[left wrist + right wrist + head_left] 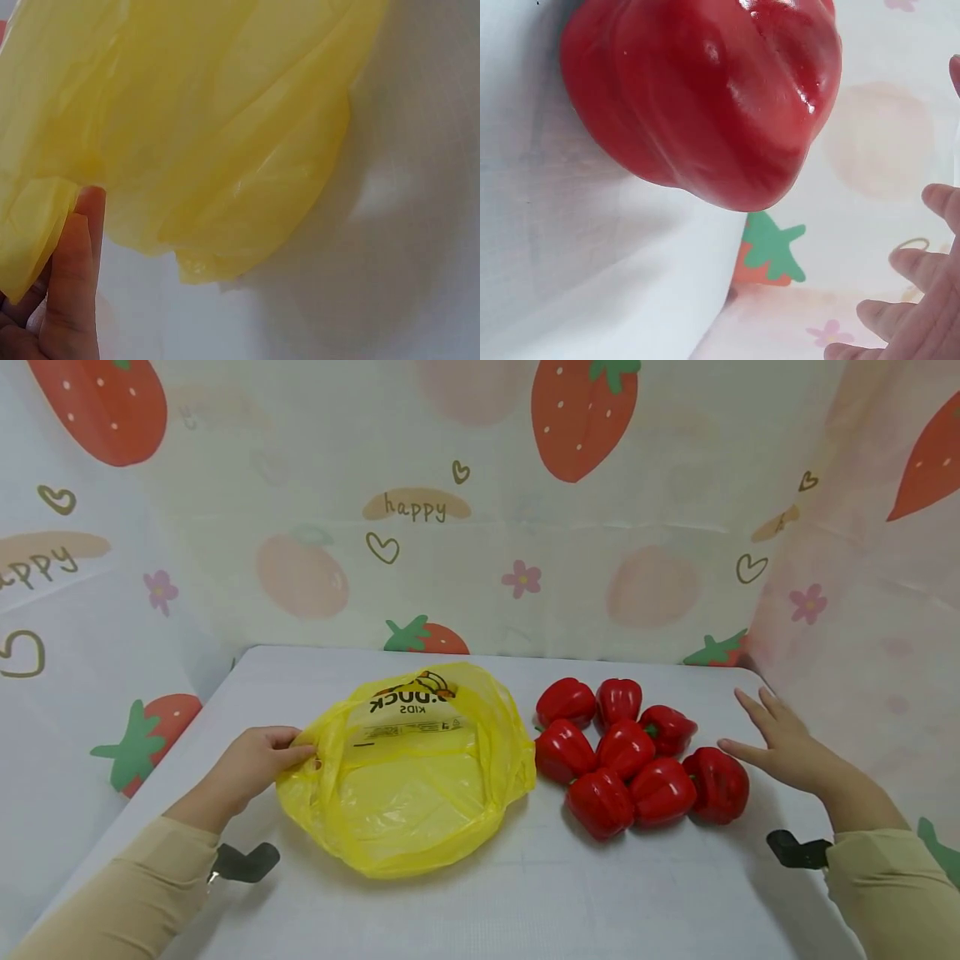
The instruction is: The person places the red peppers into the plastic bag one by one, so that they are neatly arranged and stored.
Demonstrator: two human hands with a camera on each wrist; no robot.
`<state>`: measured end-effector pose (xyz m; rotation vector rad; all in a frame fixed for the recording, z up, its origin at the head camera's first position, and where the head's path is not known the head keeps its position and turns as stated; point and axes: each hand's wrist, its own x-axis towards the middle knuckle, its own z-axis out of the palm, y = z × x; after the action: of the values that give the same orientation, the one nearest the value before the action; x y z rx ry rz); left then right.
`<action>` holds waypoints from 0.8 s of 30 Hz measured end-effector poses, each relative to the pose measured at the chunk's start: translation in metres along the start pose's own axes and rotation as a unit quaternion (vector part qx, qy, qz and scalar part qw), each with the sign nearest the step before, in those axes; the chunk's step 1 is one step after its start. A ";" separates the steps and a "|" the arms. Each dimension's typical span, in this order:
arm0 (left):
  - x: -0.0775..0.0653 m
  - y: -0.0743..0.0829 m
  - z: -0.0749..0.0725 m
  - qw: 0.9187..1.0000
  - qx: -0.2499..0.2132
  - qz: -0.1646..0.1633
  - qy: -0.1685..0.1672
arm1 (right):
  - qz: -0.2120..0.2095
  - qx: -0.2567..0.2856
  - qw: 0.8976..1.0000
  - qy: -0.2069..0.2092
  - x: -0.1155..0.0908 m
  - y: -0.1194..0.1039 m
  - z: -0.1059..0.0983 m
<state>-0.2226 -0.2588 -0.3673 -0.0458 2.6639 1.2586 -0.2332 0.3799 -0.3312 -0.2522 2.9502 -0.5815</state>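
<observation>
A yellow plastic bag (408,785) with printed lettering lies spread on the white table, its mouth facing up. My left hand (251,768) pinches the left edge of its rim; in the left wrist view the thumb and fingers (71,270) hold a fold of the yellow film. To the right of the bag sit several red bell peppers (626,749) in a tight cluster. My right hand (783,747) is beside the rightmost bell pepper (717,785), fingers spread and holding nothing. That pepper fills the upper part of the right wrist view, apart from the fingers.
The white table (540,902) runs back to a cloth backdrop (480,568) printed with strawberries, hearts and flowers. The same cloth closes in both sides. A dark wrist camera mount (246,862) sticks out from the left sleeve, and another (798,850) from the right.
</observation>
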 end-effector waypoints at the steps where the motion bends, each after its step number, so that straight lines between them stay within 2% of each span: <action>1: 0.000 0.001 0.000 1.000 0.001 -0.001 -0.001 | 0.001 0.003 1.000 0.000 0.000 0.001 0.000; 9: 0.000 0.002 0.000 1.000 -0.004 0.017 -0.003 | 0.006 0.059 0.998 -0.009 -0.003 0.009 0.006; 15: 0.003 0.001 0.001 1.000 -0.005 0.008 -0.007 | 0.005 0.091 0.995 -0.031 -0.006 0.014 0.014; 24: 0.002 0.002 0.003 1.000 -0.005 0.005 -0.007 | 0.044 0.111 0.991 -0.067 -0.005 0.016 0.028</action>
<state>-0.2248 -0.2552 -0.3679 -0.0247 2.6483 1.2713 -0.2263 0.3858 -0.3624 -0.1322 2.7232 -0.8379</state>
